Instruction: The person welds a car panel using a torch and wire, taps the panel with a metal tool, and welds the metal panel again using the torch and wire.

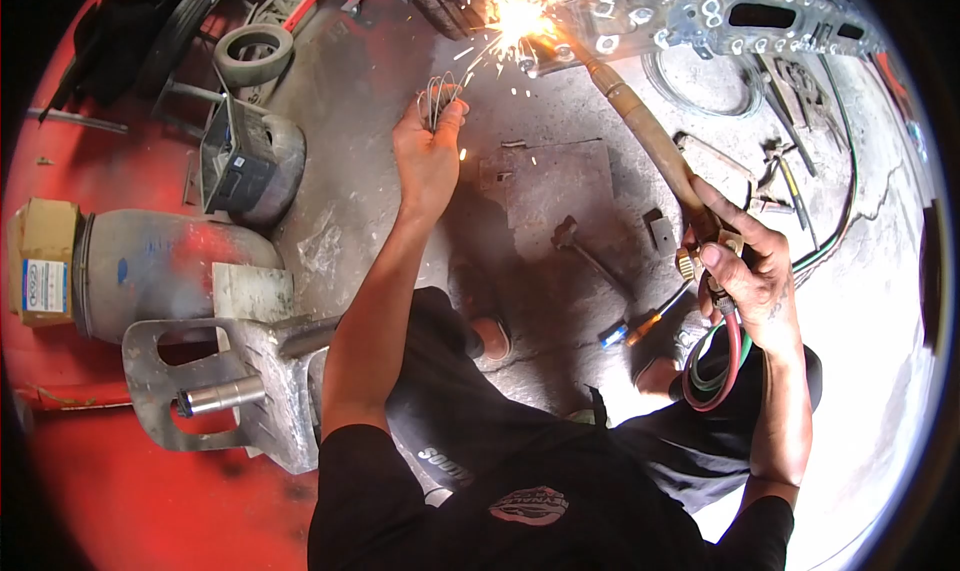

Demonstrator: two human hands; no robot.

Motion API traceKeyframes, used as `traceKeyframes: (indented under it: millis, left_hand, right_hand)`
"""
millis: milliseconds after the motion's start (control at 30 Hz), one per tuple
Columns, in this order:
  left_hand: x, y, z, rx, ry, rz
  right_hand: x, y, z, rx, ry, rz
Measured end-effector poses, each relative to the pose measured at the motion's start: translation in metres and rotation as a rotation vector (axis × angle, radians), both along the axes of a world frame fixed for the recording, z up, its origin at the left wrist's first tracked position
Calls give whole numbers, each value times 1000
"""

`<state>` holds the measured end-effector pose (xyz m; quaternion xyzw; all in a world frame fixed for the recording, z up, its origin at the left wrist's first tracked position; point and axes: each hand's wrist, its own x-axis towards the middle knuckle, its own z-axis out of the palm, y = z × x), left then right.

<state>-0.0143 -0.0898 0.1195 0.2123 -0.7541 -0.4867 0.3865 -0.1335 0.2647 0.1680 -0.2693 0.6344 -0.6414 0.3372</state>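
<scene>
the torch (645, 123) sits in the right hand's (752, 279) grasp, sparking at the metal panel (685, 19) beyond both hands; the left hand (428, 161) pinches looped wire (436, 101). work looks under way; what remains is unclear.

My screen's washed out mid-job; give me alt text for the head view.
Bright sparks burst at the tip of a torch in the person's right hand, beside a metal panel with holes. The left hand holds looped thin wire near the sparks. A hammer and screwdriver lie on the floor.
</scene>
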Motion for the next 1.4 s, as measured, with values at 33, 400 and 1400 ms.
traceKeyframes:
  millis: [33, 400, 1400]
  left_hand:
    - [0, 0, 0, -3, -2, 1]
    - [-1, -2, -1, -28, -19, 9]
    - [7, 2, 10, 15, 51, 40]
  right_hand:
    - [0, 0, 0, 2, -2, -2]
    - [0, 0, 2, 15, -22, -4]
    - [-7, 6, 11, -2, -34, 37]
